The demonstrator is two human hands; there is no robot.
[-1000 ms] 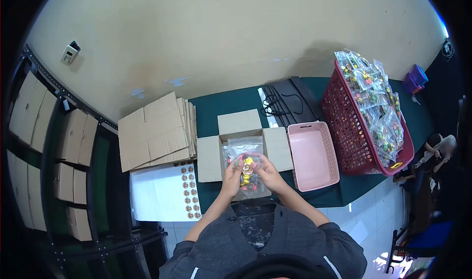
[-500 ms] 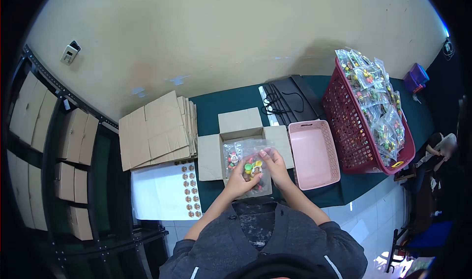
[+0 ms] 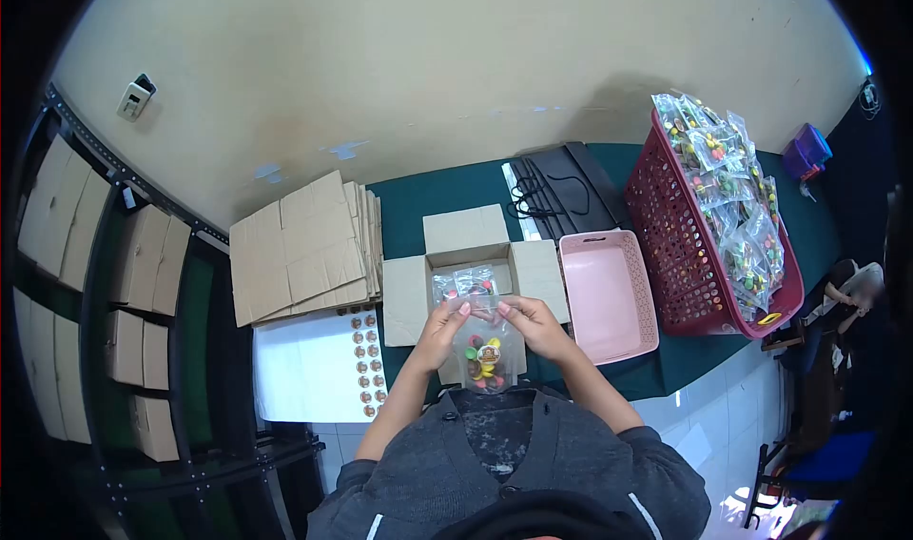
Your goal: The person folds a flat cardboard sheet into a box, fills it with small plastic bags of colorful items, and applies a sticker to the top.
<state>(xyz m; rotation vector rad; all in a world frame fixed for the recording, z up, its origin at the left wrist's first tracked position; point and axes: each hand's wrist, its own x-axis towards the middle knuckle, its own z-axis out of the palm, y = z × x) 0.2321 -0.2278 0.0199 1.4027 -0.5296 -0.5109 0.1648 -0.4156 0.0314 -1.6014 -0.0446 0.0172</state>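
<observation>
2 hands, left hand (image 3: 439, 323) and right hand (image 3: 533, 319), pinch the top edge of the sweet bag (image 3: 485, 354); 0.5 s ago they cupped its middle. It now hangs upright over the cardboard box (image 3: 466, 228), sweets settled low, top strip clear

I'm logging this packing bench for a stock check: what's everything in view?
held bag: one, clear with coloured pieces, over the box's near side
second bag: one, clear, inside the box
box: one, brown cardboard, open, table centre
pink basket: one, right of box
red basket: one, far right
basket bags: many, clear, heaped in red basket
flat cardboard: stack, brown, left of box
sticker sheet: one, white, near left
table: one, green top
left hand: pinches held bag's top
right hand: pinches held bag's top
</observation>
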